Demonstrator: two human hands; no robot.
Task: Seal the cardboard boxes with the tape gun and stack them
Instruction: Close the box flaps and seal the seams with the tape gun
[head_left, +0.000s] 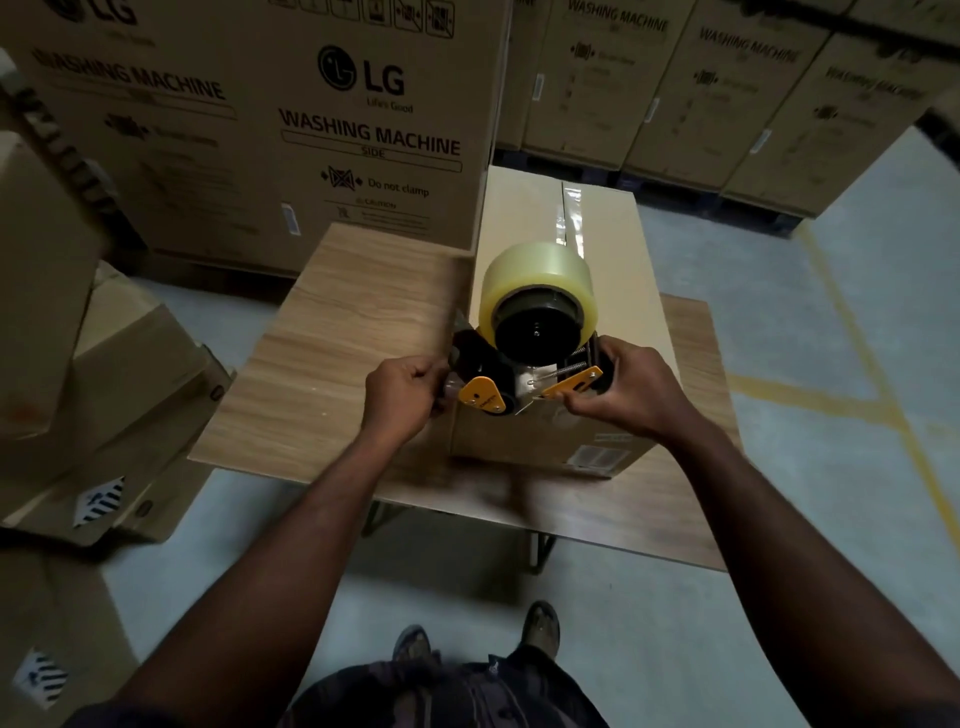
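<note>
A brown cardboard box stands on a small wooden table, a strip of clear tape running along its top seam. Over the box's near top edge I hold a black and orange tape gun with a large roll of clear tape. My right hand grips the gun's handle on the right. My left hand pinches the gun's front end on the left, where the tape comes out. The box's near face shows a printed label at its lower right.
Tall washing machine cartons stand right behind the table and along the back right. More cardboard boxes are piled at the left. Grey floor with yellow lines lies to the right. My shoes are below the table's near edge.
</note>
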